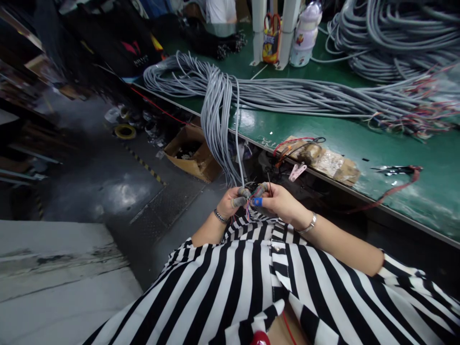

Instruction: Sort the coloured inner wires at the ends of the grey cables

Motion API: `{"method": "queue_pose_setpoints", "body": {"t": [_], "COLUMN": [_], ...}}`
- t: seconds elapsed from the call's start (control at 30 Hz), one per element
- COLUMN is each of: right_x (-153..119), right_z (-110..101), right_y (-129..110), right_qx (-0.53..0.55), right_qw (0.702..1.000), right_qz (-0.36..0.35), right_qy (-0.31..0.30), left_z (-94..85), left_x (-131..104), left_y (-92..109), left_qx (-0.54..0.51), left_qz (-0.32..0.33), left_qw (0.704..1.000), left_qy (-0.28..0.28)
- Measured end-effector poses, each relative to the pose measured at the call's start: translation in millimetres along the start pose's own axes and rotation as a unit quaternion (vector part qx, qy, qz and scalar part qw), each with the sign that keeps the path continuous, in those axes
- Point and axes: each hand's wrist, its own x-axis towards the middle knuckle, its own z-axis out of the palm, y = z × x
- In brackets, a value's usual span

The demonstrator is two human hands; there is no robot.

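My left hand [232,201], with grey wraps on its fingertips, is closed around the end of a grey cable [238,139] that hangs down over the table edge. Thin coloured wires [247,210] fan out of the cable end between my hands. My right hand [275,199] pinches at these wires from the right; one of its fingers has a blue wrap. Beside the single cable hangs a thick bundle of grey cables [217,110], whose other part lies along the green table.
The green table [362,143] bears tweezers or cutters [395,169], a taped cardboard strip [328,162], a pink clip [297,171], a bottle [305,36] and coiled grey cables [402,33]. An open carton [197,160] stands below the table edge. Behind the table is part of a person [221,10].
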Motion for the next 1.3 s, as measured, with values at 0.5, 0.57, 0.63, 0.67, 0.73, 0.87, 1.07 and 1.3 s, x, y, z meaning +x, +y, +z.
{"method": "queue_pose_setpoints", "body": {"t": [0.5, 0.57, 0.63, 0.67, 0.73, 0.87, 1.07, 1.3], "right_x": [-5.3, -4.0, -2.3, -1.6, -1.3, -3.4, -2.1, 1.5], "right_z": [-8.1, -6.5, -4.6, -4.0, -3.6, -6.3, -13.3, -13.8], "right_y": [-2.5, -0.6, 2.4, 3.8, 5.7, 6.0, 11.1, 5.5], "right_qx": [-0.005, -0.005, -0.006, -0.006, 0.011, 0.125, 0.233, 0.156], "right_qw": [0.997, 0.999, 1.000, 1.000, 1.000, 0.989, 0.956, 0.985], "right_qz": [0.006, -0.005, -0.009, -0.007, 0.003, 0.052, 0.095, 0.021], "right_qy": [-0.077, -0.054, -0.029, -0.019, -0.006, -0.061, -0.154, -0.065], "left_z": [1.7, 1.7, 1.7, 1.7, 2.2, 5.6, 8.1, 1.2], "left_x": [1.7, 1.9, 2.1, 2.2, 2.2, 1.3, 0.9, 0.4], "left_y": [3.7, 4.0, 3.6, 3.3, 3.2, 6.6, 11.9, 10.0], "left_qx": [0.016, 0.021, 0.022, 0.020, 0.014, -0.019, -0.057, -0.078], "left_qz": [0.000, -0.006, -0.008, -0.009, -0.012, -0.009, 0.006, -0.002], "left_qw": [1.000, 1.000, 1.000, 1.000, 1.000, 1.000, 0.998, 0.997], "left_qy": [-0.002, -0.004, -0.003, -0.001, 0.003, 0.020, 0.036, 0.002]}}
